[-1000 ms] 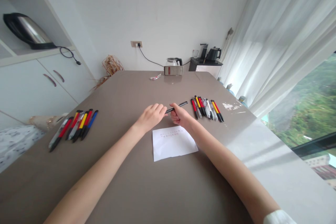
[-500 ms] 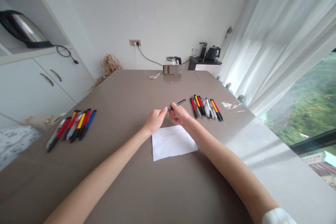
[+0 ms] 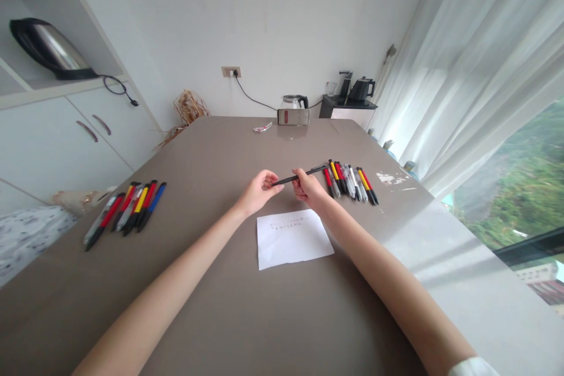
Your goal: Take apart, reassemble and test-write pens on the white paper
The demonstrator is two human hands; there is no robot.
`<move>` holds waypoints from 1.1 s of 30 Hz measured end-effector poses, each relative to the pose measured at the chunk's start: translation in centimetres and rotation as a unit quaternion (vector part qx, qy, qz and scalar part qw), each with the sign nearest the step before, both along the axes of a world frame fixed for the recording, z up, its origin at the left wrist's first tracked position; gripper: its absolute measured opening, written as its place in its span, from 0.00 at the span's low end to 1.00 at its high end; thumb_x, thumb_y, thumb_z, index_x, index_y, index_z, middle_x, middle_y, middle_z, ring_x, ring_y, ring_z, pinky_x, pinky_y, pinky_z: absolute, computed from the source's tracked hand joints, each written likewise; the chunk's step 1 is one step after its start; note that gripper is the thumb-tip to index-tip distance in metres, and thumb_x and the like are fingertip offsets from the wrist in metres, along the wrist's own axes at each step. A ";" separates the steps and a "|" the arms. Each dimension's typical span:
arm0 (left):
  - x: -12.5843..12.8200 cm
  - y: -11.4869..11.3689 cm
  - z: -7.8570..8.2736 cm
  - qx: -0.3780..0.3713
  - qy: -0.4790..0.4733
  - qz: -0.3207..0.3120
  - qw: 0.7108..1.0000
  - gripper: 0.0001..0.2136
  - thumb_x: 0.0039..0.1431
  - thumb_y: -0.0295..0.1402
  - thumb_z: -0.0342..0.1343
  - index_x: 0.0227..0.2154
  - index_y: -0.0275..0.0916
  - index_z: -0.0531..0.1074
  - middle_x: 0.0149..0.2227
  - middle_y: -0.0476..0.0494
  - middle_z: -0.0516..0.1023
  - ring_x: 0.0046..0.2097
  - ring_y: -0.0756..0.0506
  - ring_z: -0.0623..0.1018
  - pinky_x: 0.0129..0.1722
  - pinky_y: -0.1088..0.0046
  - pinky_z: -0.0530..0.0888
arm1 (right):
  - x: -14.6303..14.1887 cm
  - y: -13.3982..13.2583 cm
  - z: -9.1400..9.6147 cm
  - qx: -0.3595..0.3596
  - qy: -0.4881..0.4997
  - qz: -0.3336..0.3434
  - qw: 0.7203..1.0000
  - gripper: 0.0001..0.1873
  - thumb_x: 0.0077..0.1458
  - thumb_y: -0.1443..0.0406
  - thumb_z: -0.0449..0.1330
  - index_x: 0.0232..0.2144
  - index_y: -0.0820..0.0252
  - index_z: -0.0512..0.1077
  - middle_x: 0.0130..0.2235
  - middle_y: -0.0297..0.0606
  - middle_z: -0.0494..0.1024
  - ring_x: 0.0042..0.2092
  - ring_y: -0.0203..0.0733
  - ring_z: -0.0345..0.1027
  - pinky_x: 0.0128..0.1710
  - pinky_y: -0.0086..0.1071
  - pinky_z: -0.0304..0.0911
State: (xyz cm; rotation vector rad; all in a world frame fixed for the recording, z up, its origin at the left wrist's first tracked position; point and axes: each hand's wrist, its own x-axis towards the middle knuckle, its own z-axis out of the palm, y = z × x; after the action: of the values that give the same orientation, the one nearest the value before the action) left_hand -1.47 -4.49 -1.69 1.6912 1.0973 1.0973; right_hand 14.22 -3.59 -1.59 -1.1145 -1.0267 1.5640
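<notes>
My right hand (image 3: 308, 188) is closed around a slim black pen (image 3: 299, 175), which it holds almost level just above the brown table (image 3: 220, 305). The pen's left end points into my left hand (image 3: 259, 189). That hand is loosely cupped with thumb and fingers apart, and the pen's end sits between them without a clear grip. A white sheet of paper (image 3: 293, 239) with a few small lines of writing lies just in front of both hands. A row of several pens (image 3: 350, 181) lies right of my right hand, close to the black pen's far end.
Another group of several coloured pens (image 3: 126, 213) lies near the table's left edge. A glass kettle on its base (image 3: 293, 110) and a small wrapper (image 3: 261, 127) stand at the far end. White cupboards are on the left, and a curtain and window on the right.
The black pen has shifted right and levelled out, its far end now near the right row of pens. My left hand's pinch on its end has loosened and the fingers have spread.
</notes>
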 end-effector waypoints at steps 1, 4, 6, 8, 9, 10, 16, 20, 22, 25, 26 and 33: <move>0.0 0.1 -0.2 0.018 0.002 0.003 1.000 0.16 0.42 0.42 0.57 0.31 0.37 0.65 0.32 0.46 0.69 0.32 0.52 0.69 0.28 0.76 0.68 | 0.1 0.1 -0.1 -0.005 0.002 0.005 1.000 0.18 0.50 0.58 0.49 0.14 0.59 0.55 0.11 0.24 0.46 0.13 0.26 0.38 0.11 0.23 0.37; -0.2 0.5 -0.8 0.016 -0.002 0.009 1.000 0.14 0.45 0.42 0.54 0.30 0.36 0.66 0.28 0.46 0.69 0.29 0.51 0.69 0.25 0.76 0.68 | 0.3 0.3 -0.2 -0.013 0.003 0.009 1.000 0.19 0.49 0.55 0.50 0.15 0.61 0.58 0.11 0.25 0.51 0.14 0.26 0.41 0.11 0.22 0.39; -0.4 0.7 -1.2 0.003 -0.010 0.017 1.000 0.15 0.46 0.43 0.53 0.30 0.36 0.66 0.26 0.47 0.69 0.27 0.52 0.69 0.23 0.76 0.68 | 0.4 0.3 -0.2 -0.015 -0.007 -0.001 1.000 0.20 0.48 0.52 0.51 0.17 0.63 0.62 0.13 0.29 0.57 0.14 0.26 0.46 0.12 0.22 0.43; -0.6 0.8 -1.4 -0.005 -0.012 0.025 1.000 0.15 0.47 0.43 0.52 0.30 0.35 0.66 0.25 0.48 0.68 0.24 0.53 0.67 0.22 0.77 0.67 | 0.5 0.3 -0.2 -0.019 -0.017 0.001 1.000 0.21 0.47 0.52 0.52 0.21 0.65 0.66 0.16 0.34 0.65 0.16 0.26 0.51 0.13 0.22 0.48; -0.7 0.9 -1.5 -0.007 -0.013 0.030 0.999 0.15 0.47 0.44 0.52 0.29 0.35 0.66 0.25 0.48 0.68 0.23 0.54 0.67 0.22 0.77 0.67 | 0.5 0.3 -0.1 -0.020 -0.019 0.005 1.000 0.20 0.47 0.52 0.52 0.23 0.66 0.68 0.18 0.36 0.67 0.16 0.27 0.53 0.14 0.22 0.50; -0.8 1.0 -1.6 -0.010 -0.013 0.034 0.999 0.15 0.47 0.44 0.51 0.29 0.35 0.66 0.25 0.48 0.68 0.23 0.54 0.67 0.21 0.77 0.67 | 0.6 0.3 -0.1 -0.021 -0.020 0.008 1.000 0.20 0.47 0.53 0.53 0.24 0.67 0.69 0.20 0.38 0.69 0.17 0.27 0.54 0.15 0.22 0.52; -0.9 1.0 -1.6 -0.017 -0.008 0.037 0.999 0.16 0.48 0.46 0.50 0.27 0.35 0.66 0.25 0.48 0.68 0.21 0.55 0.66 0.21 0.78 0.66 | 0.5 0.3 -0.4 -0.024 0.000 -0.006 1.000 0.15 0.48 0.58 0.55 0.26 0.67 0.69 0.22 0.40 0.73 0.17 0.26 0.55 0.16 0.22 0.55; -1.0 1.0 -1.5 -0.021 0.007 0.049 0.999 0.18 0.48 0.48 0.48 0.25 0.35 0.66 0.22 0.49 0.67 0.20 0.55 0.66 0.19 0.79 0.65 | 0.6 0.4 -0.7 -0.035 0.019 0.006 0.999 0.15 0.48 0.59 0.55 0.25 0.68 0.69 0.22 0.40 0.73 0.17 0.26 0.55 0.16 0.22 0.55; -1.1 1.1 -1.6 -0.026 0.018 0.053 0.998 0.19 0.48 0.49 0.47 0.24 0.35 0.67 0.21 0.50 0.67 0.19 0.55 0.65 0.18 0.79 0.64 | 0.6 0.5 -0.9 -0.035 0.029 0.014 0.999 0.15 0.48 0.59 0.55 0.25 0.68 0.70 0.21 0.40 0.73 0.17 0.26 0.55 0.16 0.22 0.55; -1.3 1.1 -1.7 -0.041 0.025 0.065 0.997 0.21 0.48 0.51 0.45 0.21 0.35 0.67 0.18 0.51 0.65 0.17 0.56 0.63 0.17 0.79 0.63 | 0.5 0.4 -0.9 -0.032 0.037 0.025 0.999 0.15 0.48 0.59 0.56 0.25 0.69 0.70 0.22 0.39 0.73 0.17 0.26 0.55 0.16 0.21 0.56; -1.3 1.1 -1.7 -0.047 0.023 0.071 0.996 0.22 0.49 0.51 0.44 0.19 0.35 0.66 0.17 0.51 0.64 0.16 0.56 0.63 0.16 0.79 0.62 | 0.5 0.3 -0.8 -0.030 0.037 0.026 0.999 0.15 0.48 0.59 0.56 0.25 0.69 0.70 0.22 0.39 0.73 0.17 0.26 0.56 0.17 0.21 0.56; -1.5 1.2 -1.7 -0.075 0.003 0.080 0.994 0.25 0.50 0.52 0.39 0.22 0.33 0.69 0.21 0.44 0.70 0.19 0.53 0.67 0.17 0.78 0.63 | 0.3 0.1 -0.6 -0.040 0.029 0.018 0.999 0.15 0.48 0.59 0.56 0.26 0.69 0.70 0.21 0.39 0.73 0.16 0.25 0.55 0.16 0.21 0.55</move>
State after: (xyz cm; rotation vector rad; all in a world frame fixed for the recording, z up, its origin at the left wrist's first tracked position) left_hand -2.93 -3.27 -3.35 1.5108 1.3052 1.0788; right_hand 14.52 -3.48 -2.24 -1.1028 -0.9574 1.6689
